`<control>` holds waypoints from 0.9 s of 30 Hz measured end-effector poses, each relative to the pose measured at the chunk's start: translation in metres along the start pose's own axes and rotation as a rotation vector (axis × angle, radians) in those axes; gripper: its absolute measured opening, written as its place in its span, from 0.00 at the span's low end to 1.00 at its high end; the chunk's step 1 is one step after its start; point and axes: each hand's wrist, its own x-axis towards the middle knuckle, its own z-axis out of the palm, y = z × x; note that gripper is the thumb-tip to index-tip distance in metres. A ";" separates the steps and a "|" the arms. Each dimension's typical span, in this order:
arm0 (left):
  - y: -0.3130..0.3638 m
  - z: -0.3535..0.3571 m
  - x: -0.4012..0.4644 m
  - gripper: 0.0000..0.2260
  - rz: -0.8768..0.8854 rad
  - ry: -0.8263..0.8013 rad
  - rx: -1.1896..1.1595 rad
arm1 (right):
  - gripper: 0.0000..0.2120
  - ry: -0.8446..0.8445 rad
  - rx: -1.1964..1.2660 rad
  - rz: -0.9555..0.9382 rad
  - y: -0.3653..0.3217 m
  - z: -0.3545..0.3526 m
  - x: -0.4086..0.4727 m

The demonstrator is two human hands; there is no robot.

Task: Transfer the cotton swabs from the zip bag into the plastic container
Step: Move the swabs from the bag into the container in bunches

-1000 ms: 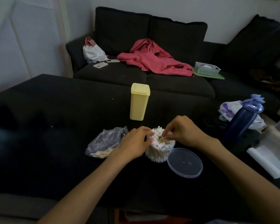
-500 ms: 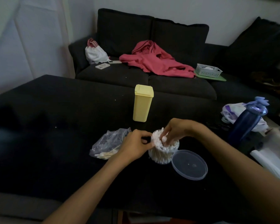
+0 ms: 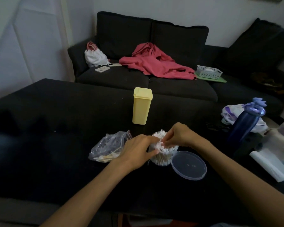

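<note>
A round clear plastic container (image 3: 162, 158) stands on the black table, packed with upright cotton swabs (image 3: 160, 136). My left hand (image 3: 138, 150) wraps the container's left side, thumb across its front. My right hand (image 3: 177, 136) reaches over the top from the right, its fingertips pinched on swab heads at the rim. Just left of the container lies the clear zip bag (image 3: 108, 147), crumpled, with several swabs showing at its lower end. The container's clear round lid (image 3: 188, 165) lies flat to the right.
A tall yellow lidded box (image 3: 142, 105) stands behind the container. A dark blue bottle (image 3: 244, 123), a white-purple plastic bag (image 3: 233, 112) and white items crowd the right edge. A dark sofa with a pink garment (image 3: 154, 64) lies beyond the table.
My right hand came down from above the swabs to pinch them at the container's near rim. My left hand slid closer around the container's side.
</note>
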 end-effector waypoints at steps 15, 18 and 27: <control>-0.005 0.009 0.018 0.23 0.001 -0.107 0.278 | 0.23 0.182 -0.357 -0.211 0.037 0.047 -0.030; -0.004 0.003 0.017 0.25 -0.001 -0.102 0.267 | 0.22 0.144 -0.337 -0.200 0.031 0.038 -0.023; -0.041 -0.047 -0.049 0.13 -0.294 0.398 0.013 | 0.12 0.544 0.004 -0.409 -0.010 0.055 -0.018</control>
